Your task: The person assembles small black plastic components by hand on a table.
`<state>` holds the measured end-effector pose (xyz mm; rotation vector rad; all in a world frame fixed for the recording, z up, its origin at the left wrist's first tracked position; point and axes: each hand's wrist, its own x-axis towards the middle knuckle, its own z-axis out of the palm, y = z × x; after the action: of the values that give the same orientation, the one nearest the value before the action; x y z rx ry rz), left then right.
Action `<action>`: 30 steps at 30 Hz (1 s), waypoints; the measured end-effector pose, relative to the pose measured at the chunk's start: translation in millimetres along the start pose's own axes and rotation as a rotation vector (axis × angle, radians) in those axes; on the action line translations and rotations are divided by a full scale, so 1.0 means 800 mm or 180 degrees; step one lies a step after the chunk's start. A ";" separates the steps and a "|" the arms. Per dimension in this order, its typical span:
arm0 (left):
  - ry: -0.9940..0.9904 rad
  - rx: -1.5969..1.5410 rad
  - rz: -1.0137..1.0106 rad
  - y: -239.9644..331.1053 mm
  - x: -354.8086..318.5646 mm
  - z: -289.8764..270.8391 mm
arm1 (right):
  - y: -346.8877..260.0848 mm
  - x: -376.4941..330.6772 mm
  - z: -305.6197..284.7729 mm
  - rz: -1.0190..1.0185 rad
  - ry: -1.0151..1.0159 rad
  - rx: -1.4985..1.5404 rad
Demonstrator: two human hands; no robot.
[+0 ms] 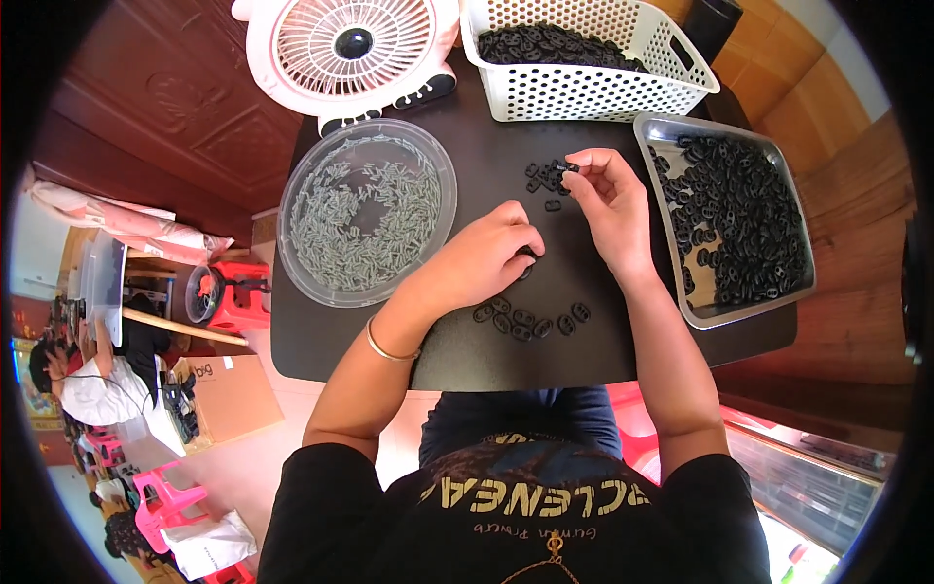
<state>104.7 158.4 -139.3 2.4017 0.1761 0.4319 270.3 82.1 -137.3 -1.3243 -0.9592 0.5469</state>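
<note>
My left hand rests on the dark table, fingers curled over a small black oval part that is mostly hidden. My right hand is raised just beyond it, pinching another small black part between thumb and forefinger. A small pile of loose black parts lies right next to my right fingertips. A row of several black oval parts lies on the table below my left hand.
A clear round tray of grey pins sits at the left. A metal tray of black parts is at the right. Behind are a white perforated basket of black parts and a pink fan. Another person sits far left.
</note>
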 end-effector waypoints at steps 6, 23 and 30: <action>0.0121 -0.0095 -0.0213 -0.001 0.001 -0.005 | -0.002 0.001 0.001 0.0014 -0.0086 -0.0034; 0.1351 -0.3801 -0.1005 -0.009 0.009 -0.020 | -0.016 -0.010 0.008 0.0429 -0.0910 0.0499; 0.1314 -0.3826 -0.0827 -0.012 0.012 -0.013 | -0.013 -0.011 0.010 0.0352 -0.0783 0.0465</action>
<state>109.6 174.2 -135.5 1.0850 0.2967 0.6584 256.9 77.4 -129.9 -1.2017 -1.0288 0.8644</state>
